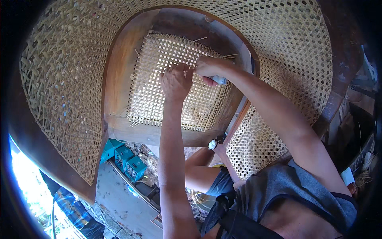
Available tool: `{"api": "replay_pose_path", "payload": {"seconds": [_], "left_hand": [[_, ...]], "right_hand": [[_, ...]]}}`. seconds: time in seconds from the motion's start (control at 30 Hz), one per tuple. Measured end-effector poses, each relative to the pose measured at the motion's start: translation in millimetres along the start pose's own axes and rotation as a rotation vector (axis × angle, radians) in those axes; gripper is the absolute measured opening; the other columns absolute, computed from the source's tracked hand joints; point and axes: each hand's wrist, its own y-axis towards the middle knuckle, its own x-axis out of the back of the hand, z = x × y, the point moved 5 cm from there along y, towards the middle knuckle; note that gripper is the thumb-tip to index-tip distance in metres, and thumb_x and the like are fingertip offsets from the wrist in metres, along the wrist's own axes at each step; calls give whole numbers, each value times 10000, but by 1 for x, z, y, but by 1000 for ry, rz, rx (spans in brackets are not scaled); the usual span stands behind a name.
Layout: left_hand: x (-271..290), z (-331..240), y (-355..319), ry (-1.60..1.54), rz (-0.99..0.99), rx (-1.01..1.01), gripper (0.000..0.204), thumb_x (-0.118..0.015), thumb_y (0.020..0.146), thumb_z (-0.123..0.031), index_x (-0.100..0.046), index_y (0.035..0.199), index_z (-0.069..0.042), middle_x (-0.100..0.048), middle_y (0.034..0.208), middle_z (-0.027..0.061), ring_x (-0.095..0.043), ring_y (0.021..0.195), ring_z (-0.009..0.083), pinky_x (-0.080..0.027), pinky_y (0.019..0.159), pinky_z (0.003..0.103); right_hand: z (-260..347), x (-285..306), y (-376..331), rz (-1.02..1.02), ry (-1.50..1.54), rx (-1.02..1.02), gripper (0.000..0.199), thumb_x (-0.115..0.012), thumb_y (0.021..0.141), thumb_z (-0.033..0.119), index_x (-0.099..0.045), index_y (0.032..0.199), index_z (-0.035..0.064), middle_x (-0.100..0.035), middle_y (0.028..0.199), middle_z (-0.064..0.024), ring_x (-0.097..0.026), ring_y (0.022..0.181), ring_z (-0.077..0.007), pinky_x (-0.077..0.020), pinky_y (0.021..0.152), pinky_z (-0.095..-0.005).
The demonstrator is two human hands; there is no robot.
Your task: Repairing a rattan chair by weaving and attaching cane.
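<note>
A woven cane seat panel [159, 95] fills a wooden seat frame [143, 134], with loose strand ends sticking out along its edges. My left hand [177, 81] rests on the weave near its middle, fingers bent and thumb and fingertips drawn together; what they pinch is too small to make out. Just right of it, my right hand [209, 68] is closed with its fingertips close to the left ones. Something grey-blue [220, 80] shows under its palm, beside a pinkish red patch. Whatever lies between the right fingertips is hidden.
Curved cane-woven sides [67, 79] with wooden edges surround the seat on the left, top and right. Teal crates [135, 168] stand on the floor below left. A small white object [213, 144] sits near the frame's lower right corner. My bent leg [201, 175] is below.
</note>
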Motion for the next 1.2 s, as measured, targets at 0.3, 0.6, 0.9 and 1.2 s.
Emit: {"api": "replay_pose_path", "payload": {"seconds": [0.3,0.6,0.9,1.2], "left_hand": [[-12,-1,-12,-7,-141,80,35,-653,756,-124,-687,751,-114,-677,763,89,-592,778,309,-460,730,430],[-8,-9,-14,46,-192,90,24,-661,746,-84,-673,762,-99,-679,769,69,-612,718,284,-473,714,414],[-47,-78,24,-442,-171,-94,125,-690,827,-189,-712,903,-93,-700,815,109,-659,722,284,-508,697,381],[-6,2,19,-521,28,249,175,-702,856,-184,-690,824,-12,-646,667,108,-585,566,201,-468,565,340]], "right_hand": [[-42,22,-11,-427,-109,-66,488,-553,884,448,-694,864,-19,-670,677,-179,-685,598,-271,-563,632,-397],[-98,63,-29,-562,-67,-74,499,-525,907,446,-691,965,-21,-701,920,-212,-695,835,-338,-532,827,-432],[-103,64,-63,-730,109,19,552,-500,954,489,-703,892,-21,-704,889,-200,-695,805,-306,-527,751,-417],[-30,27,-18,-364,-285,300,312,-573,944,283,-627,832,-4,-604,607,-125,-626,541,-221,-491,516,-375]]}}
